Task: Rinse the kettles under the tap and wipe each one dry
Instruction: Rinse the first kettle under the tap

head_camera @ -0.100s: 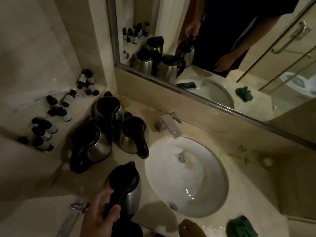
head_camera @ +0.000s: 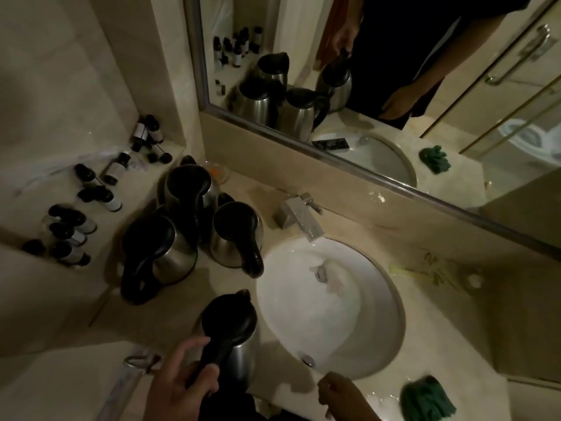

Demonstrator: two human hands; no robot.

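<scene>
Marble counter (head_camera: pixel 303 189) — left hand (head_camera: pixel 182 387) grips lidded kettle (head_camera: pixel 233 332) handle; right hand (head_camera: pixel 340 393) loosely curled, empty.

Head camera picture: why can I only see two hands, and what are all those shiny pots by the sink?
The camera sits on a person's head and looks down, so you see only their hands. The left hand has its fingers curled round the black handle of a steel kettle at the counter's front edge. The right hand holds nothing; it rests near the edge of the white sink. Three more kettles stand together behind, left of the tap. A green cloth lies on the counter at the right, and small dark bottles sit on a ledge at the left. The mirror above shows the same things again.
</scene>
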